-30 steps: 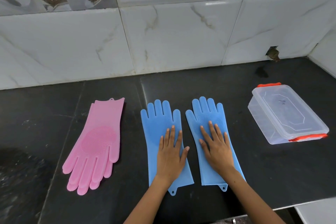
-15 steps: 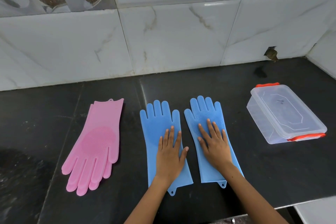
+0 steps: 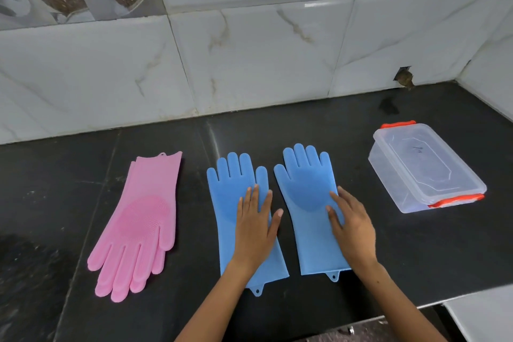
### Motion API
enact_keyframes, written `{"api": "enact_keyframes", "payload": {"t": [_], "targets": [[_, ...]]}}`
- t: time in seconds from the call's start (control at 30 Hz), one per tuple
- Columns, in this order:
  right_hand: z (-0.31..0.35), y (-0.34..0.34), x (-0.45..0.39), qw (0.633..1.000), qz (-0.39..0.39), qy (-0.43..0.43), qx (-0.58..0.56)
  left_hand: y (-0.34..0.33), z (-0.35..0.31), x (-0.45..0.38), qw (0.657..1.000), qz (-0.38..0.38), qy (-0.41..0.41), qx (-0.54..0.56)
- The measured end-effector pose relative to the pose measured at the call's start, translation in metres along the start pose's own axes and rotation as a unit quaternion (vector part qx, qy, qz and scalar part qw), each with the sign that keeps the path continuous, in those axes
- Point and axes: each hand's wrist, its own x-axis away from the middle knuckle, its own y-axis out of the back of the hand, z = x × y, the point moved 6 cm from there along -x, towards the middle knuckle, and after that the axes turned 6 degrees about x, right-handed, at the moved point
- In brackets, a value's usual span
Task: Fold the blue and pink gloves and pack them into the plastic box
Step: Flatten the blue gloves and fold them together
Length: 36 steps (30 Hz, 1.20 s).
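Two blue gloves [image 3: 308, 203] are pressed flat on the black bench [image 3: 416, 253] by the left hand [image 3: 255, 226] and right hand [image 3: 351, 226], fingers straight. Pink gloves [image 3: 141, 219] lie left, the lidded plastic box [image 3: 424, 166] right. Soft, floppy silicone is judged best lifted at the cuffs.

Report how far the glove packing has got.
Done: nothing is folded or packed. The pink gloves lie stacked flat, and the plastic box has its lid on. In hand: the left hand and right hand rest flat on the two blue gloves. Left: fold both pairs, open the box, pack them.
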Motion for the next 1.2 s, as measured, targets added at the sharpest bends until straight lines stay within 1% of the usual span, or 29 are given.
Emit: {"api": "enact_keyframes", "payload": {"t": [0.07,0.17,0.23,0.27,0.33,0.43,0.5,0.63,0.77,0.9,0.97,1.07,1.2], "targets": [[-0.021,0.015,0.009,0.999,0.004,-0.046,-0.020,0.009,-0.020,-0.016,0.998,-0.036,-0.031,0.030],[-0.041,0.028,0.021,0.994,0.045,-0.096,-0.023,0.009,-0.059,-0.047,0.995,-0.065,-0.070,0.042],[-0.044,0.029,0.024,0.992,0.078,-0.102,-0.018,-0.001,-0.081,-0.067,0.996,-0.048,-0.069,0.038],[-0.046,0.030,0.025,0.990,0.088,-0.106,-0.018,-0.009,-0.093,-0.075,0.997,-0.027,-0.063,0.033],[-0.050,0.032,0.024,0.986,0.103,-0.127,-0.023,-0.027,-0.112,-0.087,0.998,0.017,-0.038,0.047],[-0.051,0.028,0.020,0.979,0.142,-0.146,-0.029,-0.047,-0.123,-0.096,0.996,0.050,0.006,0.074],[-0.052,0.026,0.019,0.974,0.161,-0.157,-0.041,-0.055,-0.124,-0.099,0.994,0.054,0.041,0.084],[-0.054,0.024,0.018,0.967,0.168,-0.173,-0.078,-0.059,-0.126,-0.103,0.991,0.047,0.089,0.089],[-0.057,0.022,0.018,0.958,0.175,-0.189,-0.125,-0.056,-0.124,-0.107,0.990,0.053,0.102,0.086],[-0.051,0.025,0.015,0.933,0.201,-0.200,-0.222,-0.043,-0.115,-0.108,0.984,0.041,0.108,0.137],[-0.039,0.030,0.012,0.923,0.210,-0.188,-0.263,-0.029,-0.107,-0.109,0.977,0.037,0.116,0.175],[-0.006,0.037,0.008,0.916,0.228,-0.149,-0.296,0.003,-0.085,-0.111,0.967,0.019,0.131,0.218],[0.051,0.033,0.010,0.909,0.243,-0.103,-0.322,0.056,-0.035,-0.099,0.952,-0.015,0.159,0.260]]}}
